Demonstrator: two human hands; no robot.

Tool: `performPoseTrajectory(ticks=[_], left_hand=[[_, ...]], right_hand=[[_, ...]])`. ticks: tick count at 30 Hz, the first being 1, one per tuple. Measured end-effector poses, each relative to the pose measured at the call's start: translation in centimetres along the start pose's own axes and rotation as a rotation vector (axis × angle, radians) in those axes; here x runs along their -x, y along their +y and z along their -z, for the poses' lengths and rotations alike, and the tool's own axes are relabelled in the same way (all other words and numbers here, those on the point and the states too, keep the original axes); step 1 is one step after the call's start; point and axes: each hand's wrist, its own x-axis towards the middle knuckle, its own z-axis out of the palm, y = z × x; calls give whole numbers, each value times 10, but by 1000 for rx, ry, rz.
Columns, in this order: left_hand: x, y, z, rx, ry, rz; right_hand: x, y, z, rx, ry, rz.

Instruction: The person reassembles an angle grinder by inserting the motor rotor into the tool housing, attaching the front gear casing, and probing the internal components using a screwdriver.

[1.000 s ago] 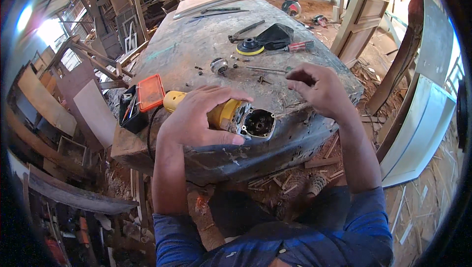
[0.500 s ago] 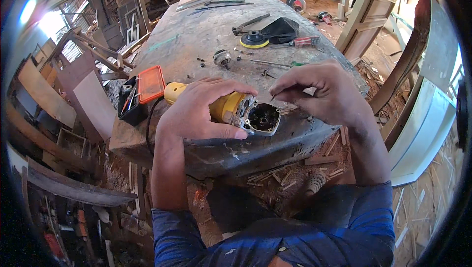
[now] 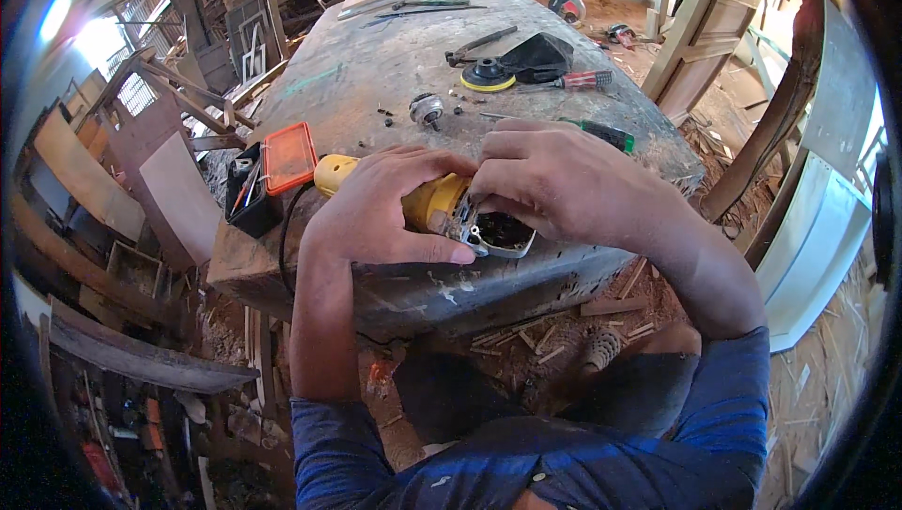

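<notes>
Left hand (image 3: 381, 214) fingers wrapped round yellow power tool (image 3: 427, 202), right hand (image 3: 554, 177) fingers pinching — at its open end (image 3: 503, 231)

**Worn workbench and the tools lying on it**

A grey, scuffed wooden workbench (image 3: 376, 69) is filling the middle of the view. A yellow power tool (image 3: 427, 205) is lying at its near edge. At nine o'clock from it, an orange-lidded black case (image 3: 272, 172) is sitting. Toward twelve o'clock, a small round metal part (image 3: 427, 109) is resting, then a yellow-rimmed black disc (image 3: 487, 75), pliers (image 3: 479, 42) and a red-handled screwdriver (image 3: 573, 81).
</notes>
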Motion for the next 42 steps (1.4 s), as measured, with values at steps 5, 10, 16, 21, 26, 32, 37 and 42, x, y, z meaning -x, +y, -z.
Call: performPoseTrajectory(ticks=[5,10,16,21,26,32,37,42], left_hand=[[-2,2,2,4,-20,-1],[-4,-3,3,22,-79,-21],[-4,-4,0,12,-57,-37],[-3,-6,-1,40,-47,-34],[-2,-2,2,17,-59,-5],[-2,-4,1,20,-56,-17],[-1,-5,0,32,-35,-22],[-3,-6,1,16,-67,-9]], right_hand=[[12,2,10,-141,117,-85],[32,5,7,-168,248,-144],[40,12,-5,-201,264,-151],[36,14,-16,-252,304,-152],[33,13,-18,-271,301,-154],[31,14,-16,-248,228,-162],[13,-3,-2,-402,92,-616],[7,-6,-3,-332,59,-636]])
